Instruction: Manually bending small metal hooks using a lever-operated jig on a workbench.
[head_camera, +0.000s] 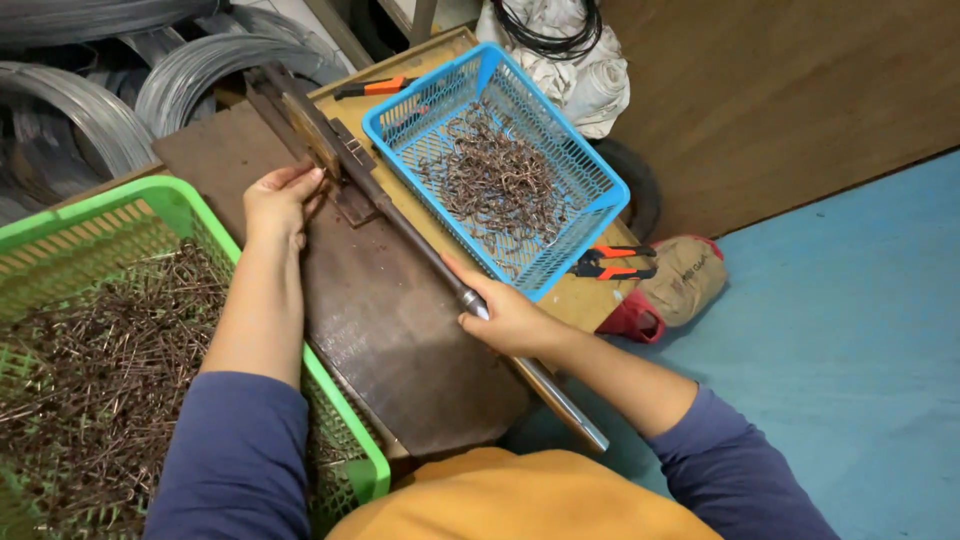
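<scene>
Right hand (510, 318) grips lever (430, 255); left hand (278, 200) at its head.

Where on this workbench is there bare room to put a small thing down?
The dark metal plate is bare between the left forearm and the long lever bar. A thin strip of wooden bench lies bare beside the blue basket. Both baskets, blue and green, are crowded with wire pieces.

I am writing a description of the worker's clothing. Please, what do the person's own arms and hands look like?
Both arms wear long dark blue fabric sleeves: the left sleeve is pushed up near the elbow, the right sleeve likewise. The left hand and right hand are bare, with no gloves, rings or watch visible. A mustard-yellow garment covers the body.
</scene>
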